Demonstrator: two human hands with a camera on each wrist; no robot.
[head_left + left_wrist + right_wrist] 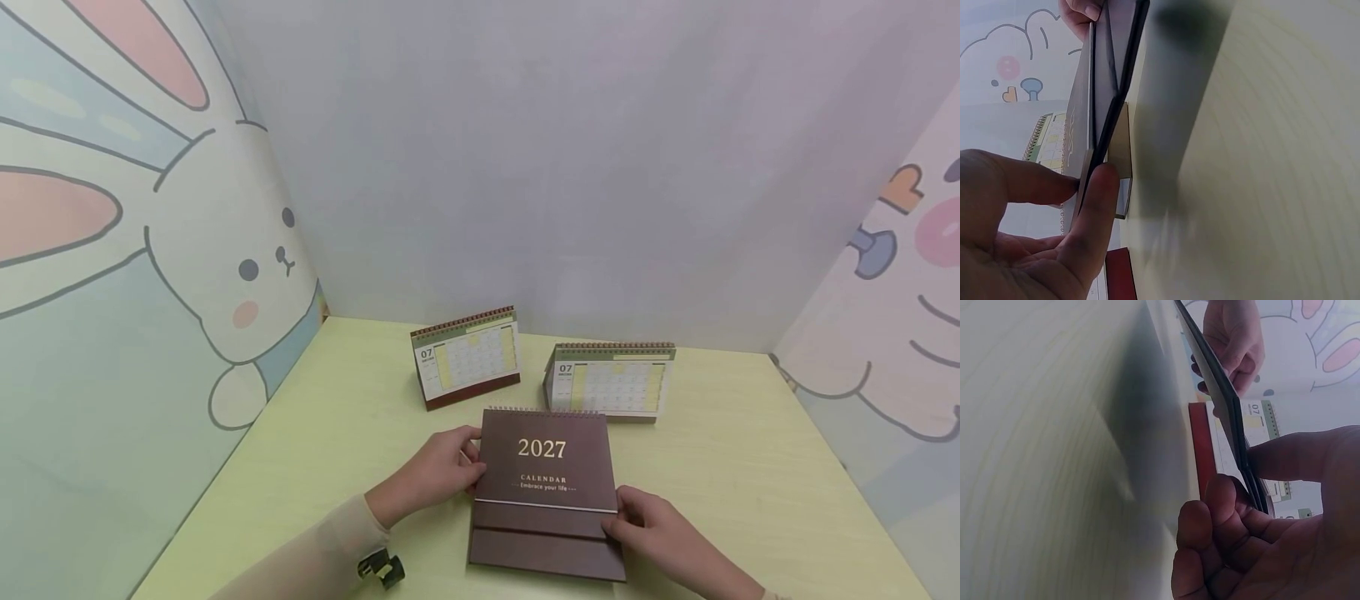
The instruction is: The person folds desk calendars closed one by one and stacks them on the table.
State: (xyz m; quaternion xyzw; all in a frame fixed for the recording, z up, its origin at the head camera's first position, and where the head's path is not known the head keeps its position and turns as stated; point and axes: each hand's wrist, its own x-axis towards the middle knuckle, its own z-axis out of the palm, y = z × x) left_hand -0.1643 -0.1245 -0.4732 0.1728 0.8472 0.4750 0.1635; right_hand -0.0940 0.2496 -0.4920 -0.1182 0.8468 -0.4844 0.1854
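Observation:
A dark brown desk calendar (543,467) marked 2027 is folded nearly flat, its spiral binding at the far edge. My left hand (442,468) pinches its left edge between thumb and fingers. On the opposite edge, lower down, my right hand (660,533) pinches it with thumb and curled fingers. Both wrist views show the calendar's thin side (1113,94) held above the table, with a shadow beneath. In the right wrist view, the thumb of my right hand (1272,531) presses one face and fingertips support the other.
Behind stand two opened desk calendars showing month 07: one with a red base (468,358) at the left, one with a brownish base (611,383) at the right, partly overlapped by the held one. The pale yellow table (337,400) meets cloth walls (525,167) with cartoon rabbits.

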